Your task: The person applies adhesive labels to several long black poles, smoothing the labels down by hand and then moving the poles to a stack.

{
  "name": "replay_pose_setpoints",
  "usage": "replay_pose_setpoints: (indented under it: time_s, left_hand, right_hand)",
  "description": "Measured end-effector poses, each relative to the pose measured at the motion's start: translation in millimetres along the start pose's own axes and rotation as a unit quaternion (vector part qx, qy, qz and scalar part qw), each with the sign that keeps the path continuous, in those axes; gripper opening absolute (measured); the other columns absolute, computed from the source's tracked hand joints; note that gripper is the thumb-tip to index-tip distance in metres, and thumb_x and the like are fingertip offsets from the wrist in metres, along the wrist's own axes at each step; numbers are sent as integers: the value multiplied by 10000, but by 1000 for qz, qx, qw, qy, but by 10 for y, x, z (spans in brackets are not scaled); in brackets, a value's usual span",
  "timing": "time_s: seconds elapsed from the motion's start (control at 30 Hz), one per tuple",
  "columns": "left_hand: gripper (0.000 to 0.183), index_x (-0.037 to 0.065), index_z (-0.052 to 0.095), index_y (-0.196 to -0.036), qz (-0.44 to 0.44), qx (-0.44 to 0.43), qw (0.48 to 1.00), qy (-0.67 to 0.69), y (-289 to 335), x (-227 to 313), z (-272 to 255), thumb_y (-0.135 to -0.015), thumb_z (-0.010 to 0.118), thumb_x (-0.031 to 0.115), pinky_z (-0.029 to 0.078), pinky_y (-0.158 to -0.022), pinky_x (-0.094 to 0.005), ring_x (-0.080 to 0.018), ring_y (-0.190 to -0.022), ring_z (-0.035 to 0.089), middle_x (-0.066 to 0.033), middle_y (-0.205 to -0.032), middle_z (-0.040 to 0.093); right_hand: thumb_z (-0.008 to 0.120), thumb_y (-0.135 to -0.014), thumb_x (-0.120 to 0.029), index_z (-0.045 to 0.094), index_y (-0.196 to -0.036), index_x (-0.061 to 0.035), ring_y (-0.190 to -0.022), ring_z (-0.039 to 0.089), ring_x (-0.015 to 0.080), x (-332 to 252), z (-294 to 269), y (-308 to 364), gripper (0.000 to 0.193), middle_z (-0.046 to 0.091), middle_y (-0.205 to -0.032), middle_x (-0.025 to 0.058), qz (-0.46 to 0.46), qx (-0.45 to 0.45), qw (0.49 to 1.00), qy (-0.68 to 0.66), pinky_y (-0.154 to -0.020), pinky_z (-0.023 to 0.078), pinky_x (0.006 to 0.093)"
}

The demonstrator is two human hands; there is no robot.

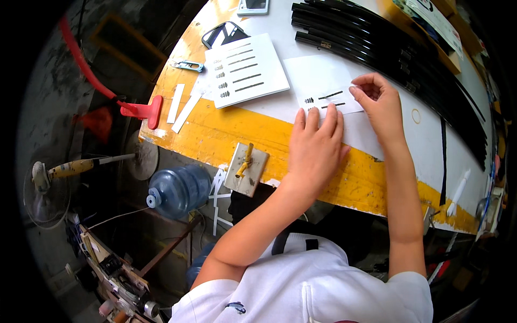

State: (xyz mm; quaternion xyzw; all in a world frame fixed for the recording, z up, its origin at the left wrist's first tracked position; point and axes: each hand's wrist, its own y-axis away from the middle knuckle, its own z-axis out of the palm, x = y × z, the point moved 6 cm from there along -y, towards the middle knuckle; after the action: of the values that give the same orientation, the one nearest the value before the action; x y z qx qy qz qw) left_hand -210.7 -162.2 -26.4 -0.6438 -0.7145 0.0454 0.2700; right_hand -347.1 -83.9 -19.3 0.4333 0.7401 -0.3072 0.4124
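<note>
A white sheet (308,76) with dark printed marks and two short dark lines lies ahead of me on the table. My left hand (316,142) rests palm down at its near edge, fingers stretched out and fingertips on the paper. At the sheet's right edge my right hand (381,102) has thumb and forefinger curled into a pinch, close to the end of the upper dark line. Whatever those fingertips hold, if anything, is too small to make out. Left of the sheet sits a stack of white cards (249,70), its top one bearing several similar marks and dark lines.
Long black glossy tubes (371,37) lie at the back right. Thread snips (187,65), a phone (223,35) and white paper strips (186,112) are at the left. A metal plate with a yellow handle (246,169) sits on the table's near edge. Below stands a blue water bottle (180,191).
</note>
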Motion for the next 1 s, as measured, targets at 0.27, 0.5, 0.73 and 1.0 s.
replay_pose_setpoints:
  time_s: [0.27, 0.5, 0.73, 1.0]
  left_hand:
    - [504, 37, 563, -1211, 16, -11, 1000, -13, 39, 25, 41, -768, 630, 267, 378, -1017, -452, -308, -1102, 508, -86, -1295, 533]
    - [533, 56, 519, -1283, 17, -96, 995, -34, 19, -3, 0, -820, 651, 286, 311, -1078, -437, -289, -1185, 454, -72, -1356, 490]
    - [471, 48, 542, -1247, 27, -101, 994, -14, 43, 33, -52, -831, 665, 230, 265, -1120, -457, -316, -1277, 396, -104, -1381, 459]
    - [391, 87, 577, -1187, 55, -82, 995, 27, 169, 250, -409, -815, 686, 145, 295, -1106, -456, -316, -1320, 370, -116, -1393, 447]
  right_hand:
    - [689, -807, -145, 618, -944, -46, -804, 602, 162, 65, -109, -21, 183, 646, -900, 43, 13, 11, 983, 182, -734, 506, 303]
    - [662, -780, -107, 605, -1034, -94, -1023, 561, 240, 356, -1122, -65, 261, 602, -1048, 50, -92, 219, 836, 495, -884, 459, 369]
    - [687, -721, -19, 588, -1088, -87, -1048, 532, 240, 866, -1838, -74, 386, 570, -1027, 63, -44, 114, 778, 616, -899, 434, 367]
    - [632, -757, -58, 613, -1035, -117, -956, 560, 223, 1041, -2012, -122, 285, 564, -928, 52, -117, 132, 737, 652, -831, 458, 354]
